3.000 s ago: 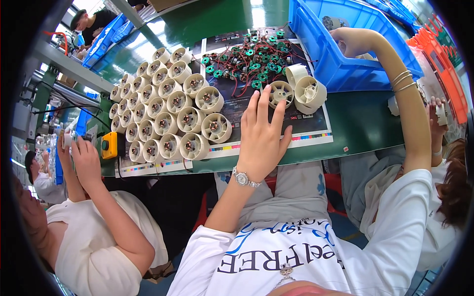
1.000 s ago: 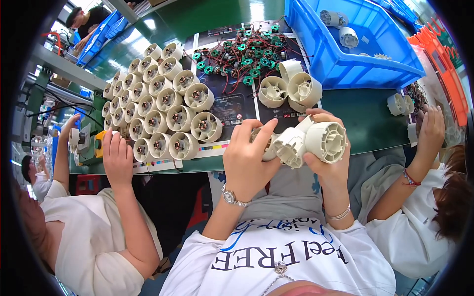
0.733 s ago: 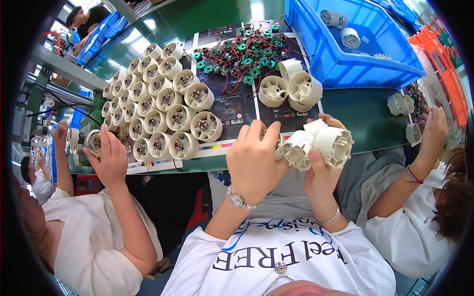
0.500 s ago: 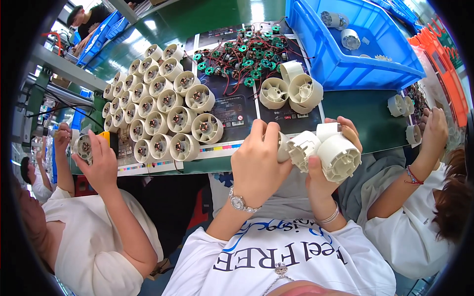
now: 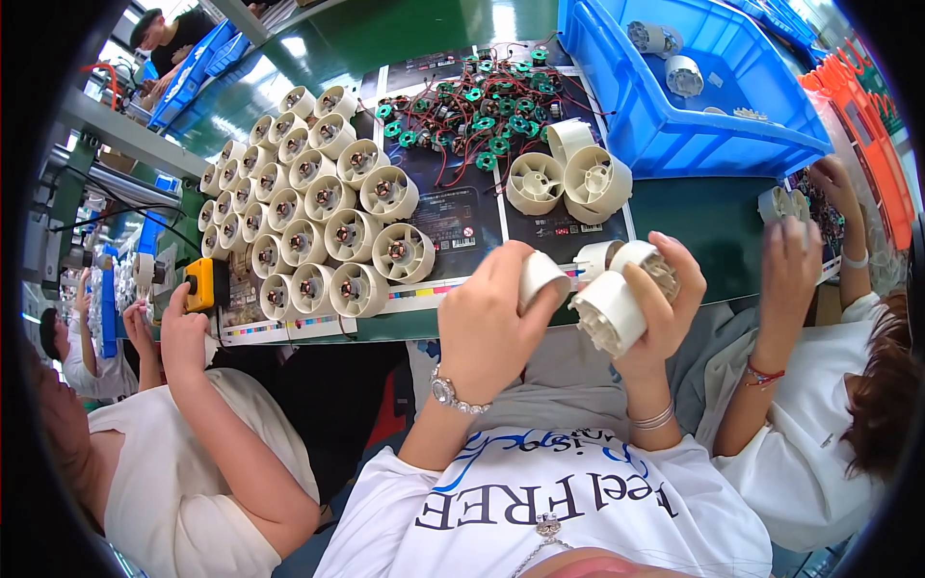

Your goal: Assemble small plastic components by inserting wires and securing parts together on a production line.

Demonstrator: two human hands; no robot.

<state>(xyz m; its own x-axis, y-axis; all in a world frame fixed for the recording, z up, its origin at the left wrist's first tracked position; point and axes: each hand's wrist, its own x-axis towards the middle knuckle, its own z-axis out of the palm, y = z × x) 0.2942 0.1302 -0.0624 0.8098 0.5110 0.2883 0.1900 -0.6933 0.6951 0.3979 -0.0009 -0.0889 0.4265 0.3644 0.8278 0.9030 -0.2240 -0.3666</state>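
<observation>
My left hand (image 5: 489,318), a watch on its wrist, is closed around one cream-white plastic fan housing (image 5: 545,277), a short open cylinder. My right hand (image 5: 667,313) grips a cluster of similar housings; three show, one (image 5: 611,314) tilted toward me with its notched end lowest. Both hands are raised over the table's front edge, with a small gap between what they hold. Beyond them, a few more white housings (image 5: 595,183) stand together on the printed sheet, with vanes visible inside.
Rows of white housings with copper-coloured motor parts (image 5: 332,197) fill the left. Green circuit boards with red wires (image 5: 482,120) lie piled behind. A blue bin (image 5: 713,144) stands at back right. Co-workers sit on both sides; one's hand (image 5: 790,260) reaches in near my right. A yellow box (image 5: 200,284) is at left.
My left hand has drawn slightly left with its housing, away from the cluster. My right hand has turned its housings. The left co-worker's hands have dropped; the right co-worker's hand has moved closer.
</observation>
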